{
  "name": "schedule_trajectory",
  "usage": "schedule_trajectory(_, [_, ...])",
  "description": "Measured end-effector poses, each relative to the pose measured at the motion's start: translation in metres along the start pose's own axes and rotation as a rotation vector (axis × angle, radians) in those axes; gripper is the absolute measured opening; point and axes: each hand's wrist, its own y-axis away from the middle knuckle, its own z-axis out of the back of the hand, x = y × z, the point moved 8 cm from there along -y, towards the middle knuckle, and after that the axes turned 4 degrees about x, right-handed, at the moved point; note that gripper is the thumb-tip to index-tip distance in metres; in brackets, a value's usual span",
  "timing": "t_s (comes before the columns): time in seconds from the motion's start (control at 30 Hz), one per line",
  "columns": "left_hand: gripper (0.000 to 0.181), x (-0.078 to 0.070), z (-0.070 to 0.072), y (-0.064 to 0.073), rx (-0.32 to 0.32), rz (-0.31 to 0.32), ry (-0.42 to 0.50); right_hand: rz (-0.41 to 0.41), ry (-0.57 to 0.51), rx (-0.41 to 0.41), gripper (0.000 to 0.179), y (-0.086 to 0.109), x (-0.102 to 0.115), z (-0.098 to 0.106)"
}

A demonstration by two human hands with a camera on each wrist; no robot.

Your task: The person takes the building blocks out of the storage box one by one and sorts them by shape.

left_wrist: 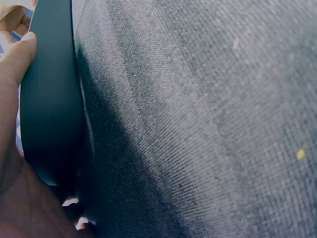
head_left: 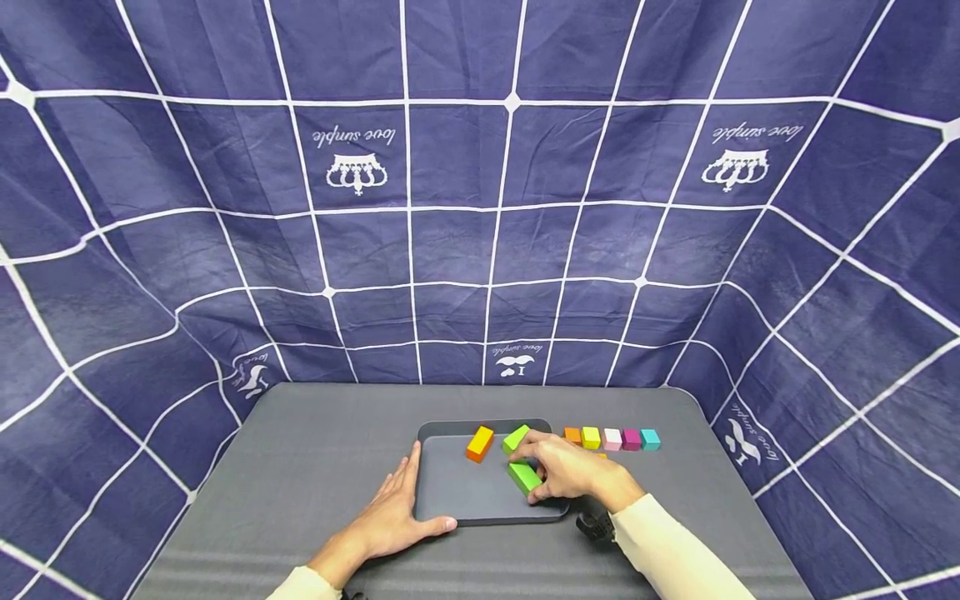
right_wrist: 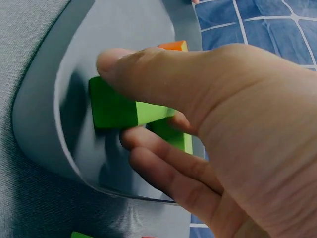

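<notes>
My right hand (head_left: 566, 467) pinches a green block (head_left: 525, 477) between thumb and fingers, inside the right part of a grey tray (head_left: 465, 496). In the right wrist view the thumb lies along the top of this green block (right_wrist: 114, 106), with other fingers below it. Just behind it in the tray is a second, lighter green block (head_left: 515, 438), partly covered by the fingers. Further left in the tray sits an orange block (head_left: 480, 444) with a yellow-orange top. My left hand (head_left: 390, 517) rests against the tray's front left corner, fingers extended along the left side, thumb on the front rim.
Right of the tray, a row holds an orange block (head_left: 573, 435), a yellow block (head_left: 591, 437), a pale pink block (head_left: 612, 439), a magenta block (head_left: 632, 439) and a turquoise block (head_left: 649, 440). A blue curtain (head_left: 457, 250) with white lines surrounds the grey table (head_left: 322, 450).
</notes>
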Motion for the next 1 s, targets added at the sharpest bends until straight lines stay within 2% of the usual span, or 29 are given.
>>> schedule_trajectory(0.4, [0.151, 0.000, -0.002, 0.001, -0.002, 0.015, 0.004, 0.006, -0.017, -0.024, 0.065, -0.001, 0.000, -0.005])
schedule_trajectory(0.63, [0.152, 0.002, -0.002, -0.002, 0.009, 0.023, -0.001, 0.038, -0.017, -0.065, 0.063, 0.001, 0.006, 0.006])
schedule_trajectory(1.0, [0.152, 0.000, -0.001, -0.002, 0.019, 0.027, -0.002, 0.051, -0.015, -0.138, 0.059, 0.016, 0.005, 0.023])
